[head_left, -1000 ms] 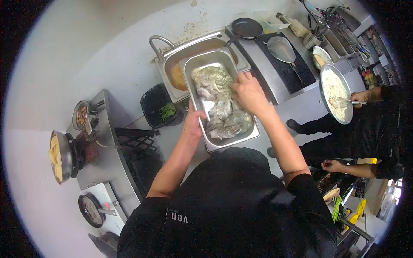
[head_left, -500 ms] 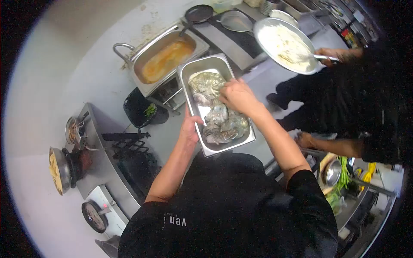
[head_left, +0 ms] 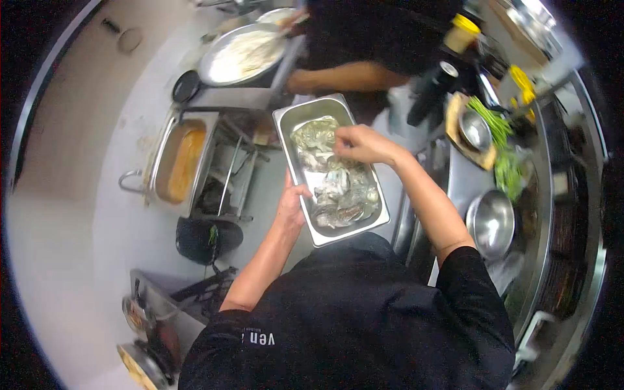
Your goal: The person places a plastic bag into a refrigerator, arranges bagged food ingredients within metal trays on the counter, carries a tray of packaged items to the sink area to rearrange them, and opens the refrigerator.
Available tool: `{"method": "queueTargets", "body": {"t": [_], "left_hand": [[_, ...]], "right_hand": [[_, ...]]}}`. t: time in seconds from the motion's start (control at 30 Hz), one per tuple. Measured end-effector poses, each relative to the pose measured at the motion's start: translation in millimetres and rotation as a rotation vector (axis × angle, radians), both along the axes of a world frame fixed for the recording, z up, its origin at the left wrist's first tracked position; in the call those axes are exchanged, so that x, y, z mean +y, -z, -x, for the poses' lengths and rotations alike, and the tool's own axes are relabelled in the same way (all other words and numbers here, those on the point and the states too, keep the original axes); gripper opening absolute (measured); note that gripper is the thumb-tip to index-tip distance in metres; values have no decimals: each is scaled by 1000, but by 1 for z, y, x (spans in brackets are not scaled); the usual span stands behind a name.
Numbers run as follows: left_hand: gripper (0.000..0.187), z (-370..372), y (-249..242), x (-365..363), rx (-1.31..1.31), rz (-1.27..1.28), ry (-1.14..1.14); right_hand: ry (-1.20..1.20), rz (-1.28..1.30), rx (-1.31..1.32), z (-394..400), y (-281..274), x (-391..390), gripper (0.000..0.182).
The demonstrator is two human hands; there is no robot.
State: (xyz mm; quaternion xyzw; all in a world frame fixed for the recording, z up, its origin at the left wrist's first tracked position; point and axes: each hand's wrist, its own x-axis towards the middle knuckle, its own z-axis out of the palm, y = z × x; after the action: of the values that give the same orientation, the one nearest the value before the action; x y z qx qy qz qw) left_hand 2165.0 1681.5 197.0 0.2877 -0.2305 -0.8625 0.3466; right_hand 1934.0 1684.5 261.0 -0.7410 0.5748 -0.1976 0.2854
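Observation:
My left hand (head_left: 292, 203) grips the left long side of a deep rectangular steel pan (head_left: 377, 221), its thumb over the rim. Wet, glossy grey-green pieces that look like fish lie in the pan in two clumps: one clump (head_left: 313, 134) at the far end, a larger clump (head_left: 346, 198) at the end near my body. Bare shiny metal shows between them at the left. Over the pan's right side my right hand (head_left: 361, 143) hangs with fingers curled and pressed together, fingertips above the pieces. I cannot tell what, if anything, is pinched in them.
A sink (head_left: 190, 170) with orange-brown liquid stands left, a black bin (head_left: 208, 239) below it. Another person's arm (head_left: 348, 77) reaches in behind the pan, near a wide bowl of white mixture (head_left: 244, 57). On the right counter lie green stalks (head_left: 489, 123) and a steel bowl (head_left: 491, 224).
My view has turned to the right, bringing more of the right counter in. My right hand has lifted slightly off the pieces. The left hand keeps its grip on the pan.

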Motion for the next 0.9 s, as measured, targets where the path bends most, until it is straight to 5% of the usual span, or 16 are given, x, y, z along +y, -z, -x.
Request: {"method": "queueTargets", "body": {"t": [0.4,0.53,0.6,0.8,0.9], "left_hand": [[92,133,-15,104,-25,-30,407],[91,139,-20,93,7,-6,487],[91,155,-23,96,-52,-50,526],[93,202,-17,87,-73,-51,557],[94,216,0,79,-70,-34,553]], "right_hand": [[756,-38,-612,127,-14,202,16],[916,5,-567,114,-12,210,14],[966,196,-157,122,-8,221,15],[942,132,-424,151,-14,220,25],[918,146,-184,175,10,213,40]]}}
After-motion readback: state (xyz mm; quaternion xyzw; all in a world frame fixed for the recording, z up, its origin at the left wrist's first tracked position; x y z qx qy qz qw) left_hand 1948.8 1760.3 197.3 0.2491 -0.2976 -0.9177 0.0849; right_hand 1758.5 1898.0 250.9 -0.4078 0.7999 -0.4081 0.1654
